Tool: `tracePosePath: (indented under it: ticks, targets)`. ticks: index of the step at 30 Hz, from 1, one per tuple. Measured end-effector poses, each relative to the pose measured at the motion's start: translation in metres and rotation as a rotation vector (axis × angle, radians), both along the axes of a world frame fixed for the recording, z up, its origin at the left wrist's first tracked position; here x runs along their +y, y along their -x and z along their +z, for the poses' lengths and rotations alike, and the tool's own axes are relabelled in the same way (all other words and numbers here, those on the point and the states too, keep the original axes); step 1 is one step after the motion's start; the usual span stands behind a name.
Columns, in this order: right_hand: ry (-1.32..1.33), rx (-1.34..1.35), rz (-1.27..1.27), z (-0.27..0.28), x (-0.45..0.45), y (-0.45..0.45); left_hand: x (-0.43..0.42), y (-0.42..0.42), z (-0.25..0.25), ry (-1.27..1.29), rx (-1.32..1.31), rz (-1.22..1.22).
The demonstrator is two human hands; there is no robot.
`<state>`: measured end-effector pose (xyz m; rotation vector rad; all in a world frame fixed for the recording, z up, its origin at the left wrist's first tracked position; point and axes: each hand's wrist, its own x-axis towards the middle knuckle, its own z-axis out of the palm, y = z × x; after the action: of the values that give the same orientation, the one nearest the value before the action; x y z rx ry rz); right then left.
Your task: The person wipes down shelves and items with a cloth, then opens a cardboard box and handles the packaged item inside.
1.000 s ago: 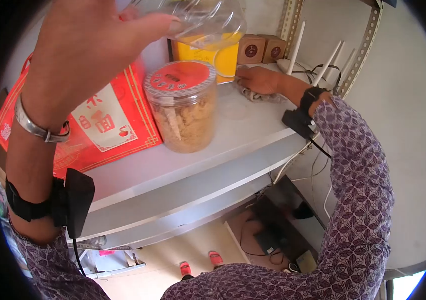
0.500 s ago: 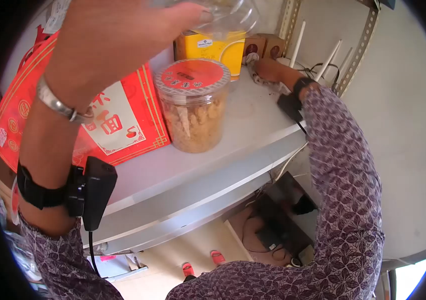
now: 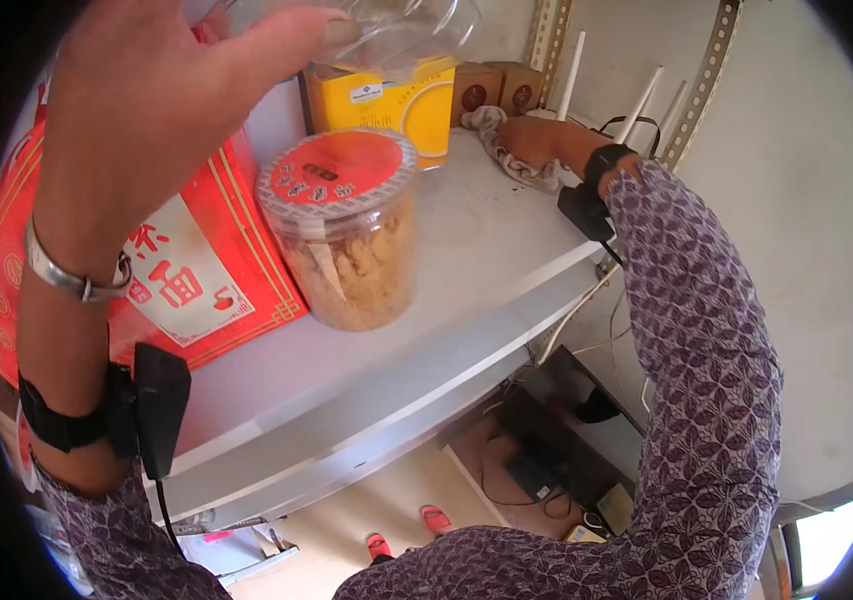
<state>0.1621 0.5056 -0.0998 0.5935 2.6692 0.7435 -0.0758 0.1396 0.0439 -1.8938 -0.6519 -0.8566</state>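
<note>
My left hand [image 3: 162, 110] is raised at the upper left, its thumb and fingers round a clear plastic container [image 3: 407, 38] that is cut off by the top edge. On the shelf, my right hand [image 3: 537, 142] presses a crumpled greyish cloth [image 3: 522, 168] against the surface, near two small brown boxes [image 3: 477, 92]. Below the raised container stand a yellow box [image 3: 427, 118] and a clear jar of light brown food [image 3: 357, 265] with a red label on its lid. The jar is beside a large red gift box [image 3: 202, 270].
A white router antenna [image 3: 572, 76] rises at the back right with others and dark cables. The white shelf's front edge [image 3: 447, 350] crosses the view. Lower down are a black monitor [image 3: 587, 400] and red slippers [image 3: 436, 519] on the floor.
My right hand and the cloth have shifted slightly along the shelf, and the cloth is more spread out. My left hand still holds the container. The view has also shifted.
</note>
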Motion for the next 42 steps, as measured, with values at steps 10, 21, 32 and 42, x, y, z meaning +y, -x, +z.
tracePosePath:
  ticks: [10, 21, 32, 42]
  targets:
    - [0.09, 0.048, -0.181, -0.005, 0.005, 0.01, -0.001, 0.0, 0.006, 0.121, -0.133, -0.058]
    - [0.482, 0.533, -0.107, -0.001, -0.166, -0.04, 0.003, -0.001, 0.007, 0.024, -0.185, 0.226]
    - [-0.112, 0.91, -0.172, -0.063, -0.159, -0.13, -0.014, -0.046, 0.008, 0.158, -0.305, 0.196]
    - [-0.183, 1.158, -0.152, -0.075, -0.169, -0.128, 0.111, -0.142, 0.001, 0.644, -0.031, 0.364]
